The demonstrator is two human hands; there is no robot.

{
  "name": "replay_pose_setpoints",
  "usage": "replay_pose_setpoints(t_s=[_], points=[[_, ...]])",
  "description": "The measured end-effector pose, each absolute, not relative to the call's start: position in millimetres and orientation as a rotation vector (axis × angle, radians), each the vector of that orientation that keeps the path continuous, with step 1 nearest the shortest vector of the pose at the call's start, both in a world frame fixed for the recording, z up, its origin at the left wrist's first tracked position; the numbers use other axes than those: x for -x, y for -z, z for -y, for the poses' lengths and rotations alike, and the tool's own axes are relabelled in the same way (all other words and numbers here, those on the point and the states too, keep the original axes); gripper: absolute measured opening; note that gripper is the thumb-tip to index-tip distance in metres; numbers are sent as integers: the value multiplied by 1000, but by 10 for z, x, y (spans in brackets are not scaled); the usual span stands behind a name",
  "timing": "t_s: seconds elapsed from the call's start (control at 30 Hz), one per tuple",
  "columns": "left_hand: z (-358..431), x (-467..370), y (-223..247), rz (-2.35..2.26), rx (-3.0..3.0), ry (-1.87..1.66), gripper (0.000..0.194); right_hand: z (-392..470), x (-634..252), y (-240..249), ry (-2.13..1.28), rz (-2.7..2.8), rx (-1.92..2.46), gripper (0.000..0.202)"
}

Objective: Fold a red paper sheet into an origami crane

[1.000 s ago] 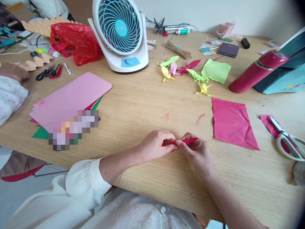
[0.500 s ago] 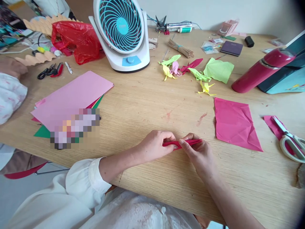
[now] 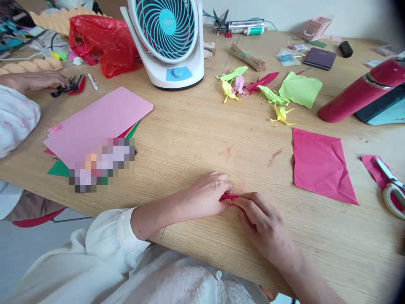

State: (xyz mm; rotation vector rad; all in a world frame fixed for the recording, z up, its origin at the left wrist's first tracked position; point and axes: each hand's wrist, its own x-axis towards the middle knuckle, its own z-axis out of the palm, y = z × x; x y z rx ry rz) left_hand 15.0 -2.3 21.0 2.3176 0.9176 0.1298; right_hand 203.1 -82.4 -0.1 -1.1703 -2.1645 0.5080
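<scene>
Between my two hands, near the table's front edge, is a narrow folded piece of red paper [image 3: 228,196], mostly covered by fingers. My left hand [image 3: 207,192] is closed on its left end. The fingers of my right hand [image 3: 264,223] pinch its right end, with the back of the hand turned up. To the right lies a creased square of pink-red paper [image 3: 322,166], flat on the table. Farther off are a yellow folded paper bird [image 3: 281,114] and several other folded birds in green, pink and red.
A white fan [image 3: 171,46] stands at the back beside a red plastic bag [image 3: 104,42]. Pink sheets [image 3: 104,122] lie left. Scissors [image 3: 389,177] and a red flask [image 3: 360,90] are at right. Another person's hand [image 3: 44,80] rests by pliers [image 3: 74,85].
My right hand has rolled over so its back faces up, and less of the red paper shows. The other person's hand has reached onto the pliers. The view has shifted slightly.
</scene>
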Motion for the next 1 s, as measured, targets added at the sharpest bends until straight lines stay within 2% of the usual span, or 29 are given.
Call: replay_pose_setpoints(t_s=[0.1, 0.23, 0.37, 0.73, 1.0], points=[[30, -138, -212, -1009, -2346, -160, 8, 779, -2025, 112, -516, 2221, 1207, 28], [-40, 10, -179, -1008, -2372, -311, 25, 761, -2061, 183, -474, 2263, 1216, 21], [-115, 232, -121, -1013, -2305, -551, 5, 753, -2055, 183, -393, 2317, 1196, 12], [32, 228, -44, -660, -2504, -615, 11, 755, -2063, 147, -155, 2491, 1094, 17], [30, 224, 29, -630, -2612, -591, 12, 758, -2028, 90, -12, 2548, 1062, 21]])
